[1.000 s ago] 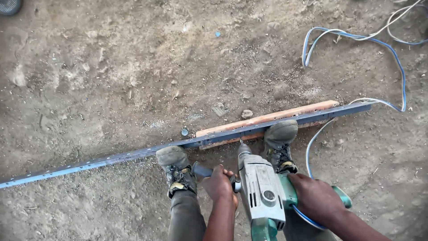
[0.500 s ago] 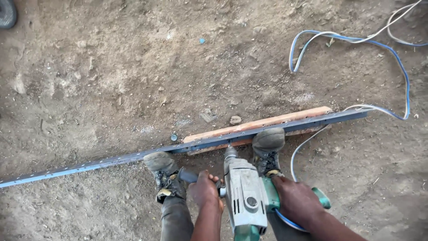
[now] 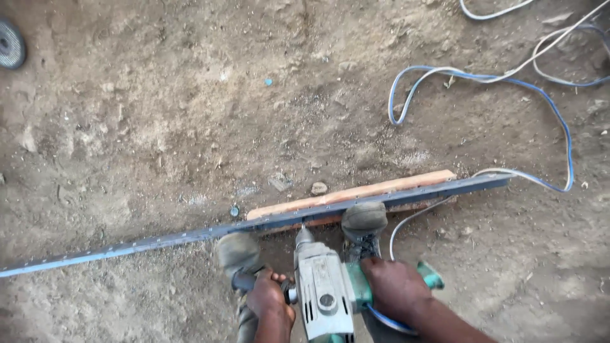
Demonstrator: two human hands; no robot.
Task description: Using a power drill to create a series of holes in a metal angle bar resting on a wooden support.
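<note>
Stretching across the dirt ground point(image 3: 159, 114) lay a long metal bar point(image 3: 127, 246), resting on a wooden plank point(image 3: 356, 192) and pinned under both boots point(image 3: 363, 222). A blue cable point(image 3: 483, 79) looped beyond it. The drill point(image 3: 324, 289) stood nose-down against the bar. The right hand point(image 3: 397, 289) was closed around its green rear grip; the left hand point(image 3: 270, 297) clenched the side handle.

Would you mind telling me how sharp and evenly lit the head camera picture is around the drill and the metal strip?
Head view: soft, even daylight, with no hard shadows or glare. The drill and both hands, left hand and right hand, look slightly soft. The metal strip stays fairly crisp, bowing a little toward the left edge, likely lens distortion. The cable is clear.
</note>
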